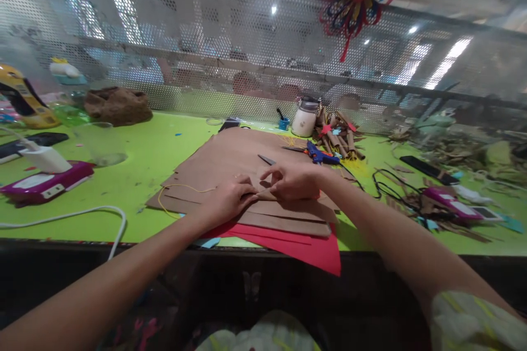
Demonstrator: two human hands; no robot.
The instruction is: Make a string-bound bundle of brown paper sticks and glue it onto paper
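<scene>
Both hands meet low over a stack of brown kraft paper sheets point(230, 153). My left hand point(233, 197) is closed, its fingertips pinching the end of a small piece of brown paper point(267, 196). My right hand point(290, 181) is curled with bent fingers at the other end of that piece, which it partly hides. A yellow string point(187, 187) loops across the stack beside my left hand. Just beyond my right hand, scissors point(267, 159) lie with the blades showing and the handles hidden. Red paper point(317, 255) sticks out beneath the stack, over the table edge.
A blue glue gun point(323, 154) with a black cord lies right of the stack. Behind it stand rolled paper tubes point(341, 134) and a pale jar point(305, 116). Purple power strips point(49, 181) sit at both sides. A clear plastic cup point(101, 145) stands at left, paper scraps at right.
</scene>
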